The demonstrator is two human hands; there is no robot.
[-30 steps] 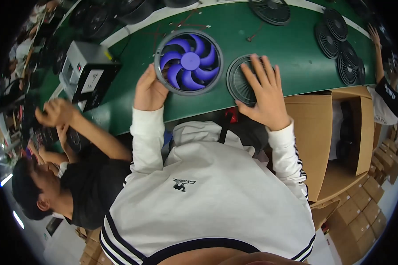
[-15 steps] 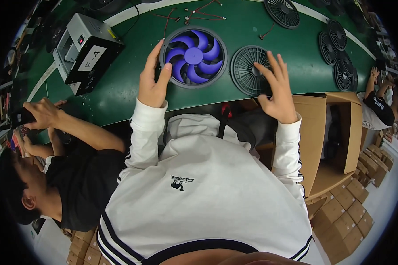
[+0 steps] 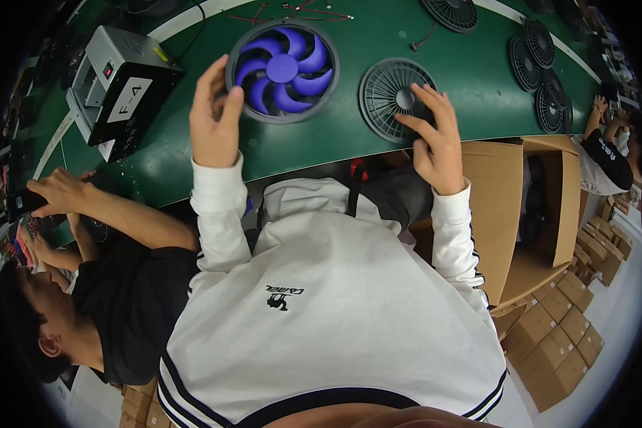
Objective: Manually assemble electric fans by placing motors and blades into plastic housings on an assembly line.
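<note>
My left hand (image 3: 215, 118) grips the left rim of a round dark grey fan housing (image 3: 333, 89), its thumb over the edge. A purple fan blade wheel (image 3: 282, 69) with curved blades sits inside the housing. To its right, a dark grey round fan grille (image 3: 378, 100) with radial ribs and a smooth hub lies on the green table (image 3: 321, 146). My right hand (image 3: 436, 139) is over the right side of this grille, fingers apart, two fingertips at its hub area. The right hand hides part of the grille's right edge.
A grey and black machine (image 3: 125, 89) stands at the left. Thin red wires (image 3: 314, 11) with connectors lie at the far side. More black grilles (image 3: 538, 71) are at the right. An open cardboard box (image 3: 492, 214) stands below the table edge; a co-worker (image 3: 143, 285) sits at my left.
The fan housing with its purple wheel has shifted left along with my left hand. My right hand's fingers have moved down and inward over the grille, which stays roughly in place.
</note>
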